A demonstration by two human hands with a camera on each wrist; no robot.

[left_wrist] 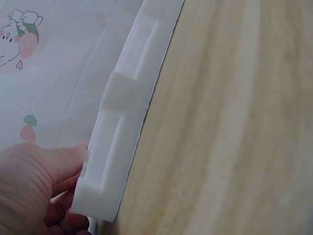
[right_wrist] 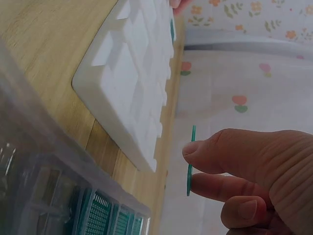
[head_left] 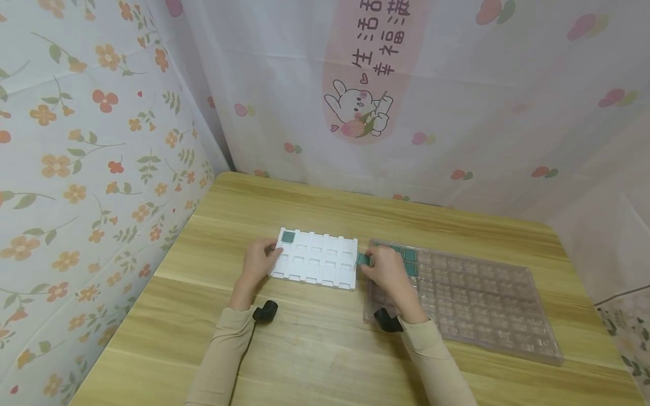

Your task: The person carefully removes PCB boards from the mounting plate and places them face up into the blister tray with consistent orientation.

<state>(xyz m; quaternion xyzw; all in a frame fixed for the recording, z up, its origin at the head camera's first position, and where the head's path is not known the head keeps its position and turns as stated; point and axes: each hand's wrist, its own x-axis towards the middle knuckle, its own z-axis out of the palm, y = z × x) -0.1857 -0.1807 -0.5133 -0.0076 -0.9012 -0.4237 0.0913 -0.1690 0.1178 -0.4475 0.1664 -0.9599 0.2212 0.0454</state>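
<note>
A white compartmented tray (head_left: 320, 259) lies on the table, with one small green circuit board (head_left: 288, 237) in its far-left compartment. My left hand (head_left: 260, 262) grips this tray's left edge; the left wrist view shows the thumb against the rim and the other fingers curled beside the corner. Between thumb and fingertips, my right hand (head_left: 388, 269) pinches another thin green board (right_wrist: 189, 185), held edge-on in the right wrist view. That board is just off the white tray's right edge, above the table. Several green boards (head_left: 410, 269) sit in the left part of a clear plastic tray (head_left: 482, 304), partly hidden by the right hand.
The clear tray covers much of the right side of the wooden table (head_left: 315, 349). Black wrist devices (head_left: 265, 312) sit by both sleeves. Patterned curtains (head_left: 284, 84) hang behind and to the left of the table.
</note>
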